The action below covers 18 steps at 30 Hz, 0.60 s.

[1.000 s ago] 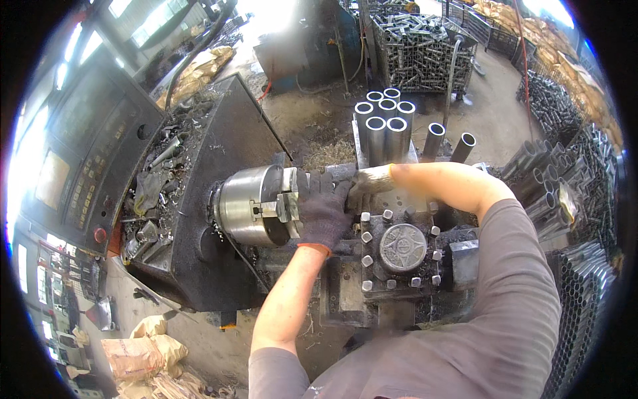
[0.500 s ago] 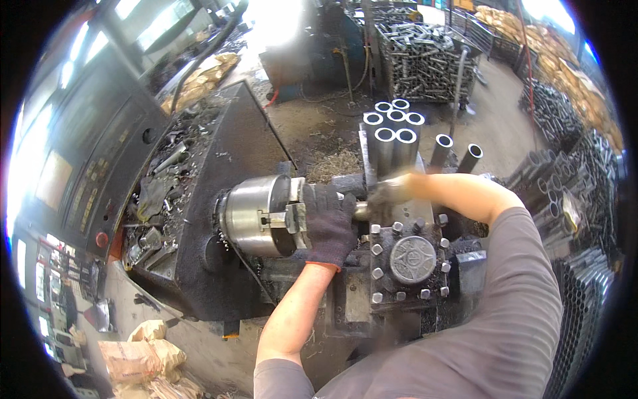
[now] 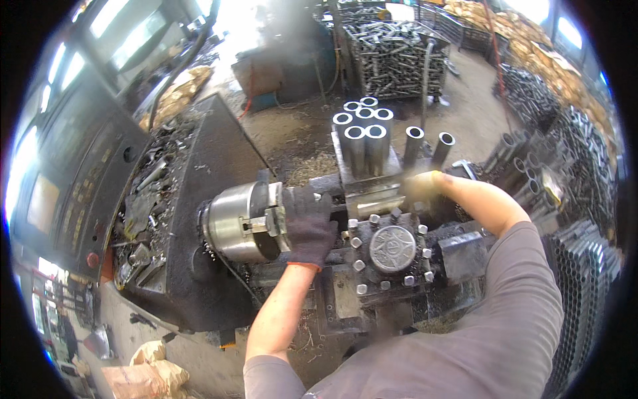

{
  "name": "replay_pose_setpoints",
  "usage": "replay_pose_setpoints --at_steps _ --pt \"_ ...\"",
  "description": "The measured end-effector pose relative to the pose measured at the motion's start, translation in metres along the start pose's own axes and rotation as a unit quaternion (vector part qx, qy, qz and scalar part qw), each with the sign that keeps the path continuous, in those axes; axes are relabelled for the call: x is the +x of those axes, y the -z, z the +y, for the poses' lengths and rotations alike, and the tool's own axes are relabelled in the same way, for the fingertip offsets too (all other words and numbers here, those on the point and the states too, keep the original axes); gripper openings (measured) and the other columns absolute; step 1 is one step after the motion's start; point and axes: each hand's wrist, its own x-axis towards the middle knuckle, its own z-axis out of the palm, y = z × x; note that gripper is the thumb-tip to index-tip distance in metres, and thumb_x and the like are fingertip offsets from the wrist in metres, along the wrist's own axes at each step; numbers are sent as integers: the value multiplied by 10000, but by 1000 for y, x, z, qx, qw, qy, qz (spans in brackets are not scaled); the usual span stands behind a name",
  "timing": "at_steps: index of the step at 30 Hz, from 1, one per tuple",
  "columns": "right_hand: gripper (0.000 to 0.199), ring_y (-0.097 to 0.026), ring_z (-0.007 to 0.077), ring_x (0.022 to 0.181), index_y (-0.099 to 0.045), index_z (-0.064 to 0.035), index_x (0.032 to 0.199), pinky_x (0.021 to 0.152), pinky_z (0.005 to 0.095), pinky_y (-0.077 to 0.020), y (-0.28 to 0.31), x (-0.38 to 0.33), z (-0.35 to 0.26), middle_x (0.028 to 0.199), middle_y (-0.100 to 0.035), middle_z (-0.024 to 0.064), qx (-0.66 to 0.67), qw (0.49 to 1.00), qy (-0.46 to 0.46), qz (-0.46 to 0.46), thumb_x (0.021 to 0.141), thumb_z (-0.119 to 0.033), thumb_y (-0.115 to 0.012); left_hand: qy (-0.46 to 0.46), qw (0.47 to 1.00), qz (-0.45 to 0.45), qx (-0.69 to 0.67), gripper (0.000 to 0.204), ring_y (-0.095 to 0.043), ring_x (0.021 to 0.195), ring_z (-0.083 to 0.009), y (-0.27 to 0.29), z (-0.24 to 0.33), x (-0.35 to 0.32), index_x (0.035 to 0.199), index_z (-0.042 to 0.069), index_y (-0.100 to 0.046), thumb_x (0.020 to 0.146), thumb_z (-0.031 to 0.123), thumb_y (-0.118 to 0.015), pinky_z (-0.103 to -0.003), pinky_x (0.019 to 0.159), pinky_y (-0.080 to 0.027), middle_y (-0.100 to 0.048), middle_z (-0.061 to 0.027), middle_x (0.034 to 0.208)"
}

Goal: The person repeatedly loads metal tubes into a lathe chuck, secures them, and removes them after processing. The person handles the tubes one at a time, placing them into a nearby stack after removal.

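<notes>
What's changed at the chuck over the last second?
The blurred right hand has moved rightward, away from the round silver metal chuck. A shiny, horizontal metal cylinder now shows clearly just left of that hand; blur hides whether it's gripped. The dark-gloved left hand stays at the chuck's right end. The upright grey metal tubes stay standing.

1. Strong light is pouring in through windows (image 3: 139,43) beyond and left of the left hand (image 3: 309,226), and white glare is washing out the background farther ahead of it.
2. Just left of that hand, the chuck (image 3: 234,223) is throwing back highlights; beyond both hands, tubes (image 3: 357,156) are gleaming at their rims.
3. The right hand (image 3: 423,188) is smearing with motion blur.
4. Far out around the hands, straight edges are bowing toward a black, blue-fringed border.
</notes>
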Motion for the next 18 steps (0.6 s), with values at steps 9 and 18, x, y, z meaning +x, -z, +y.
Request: replay_pose_setpoints --at_steps 9,18 --pt "402 -752 390 915 -668 -58 1196 778 487 -616 62 -29 -101 1081 -735 186 -156 746 37 647 865 -268 -757 61 969 -124 207 852 -420 1537 -333 75 -107 -34 1588 142 -484 836 456 -730 -546 1302 -241 -504 -167 1605" --pt "367 -772 351 946 -761 -85 1156 761 505 -622 80 -5 -105 1035 -770 162 -288 838 -109 451 814 -207 -812 78 954 -276 91 813 -625 1333 -336 107 -129 38 1417 112 -596 720 443 -851 -460 1136 -470 -637 -171 1443"
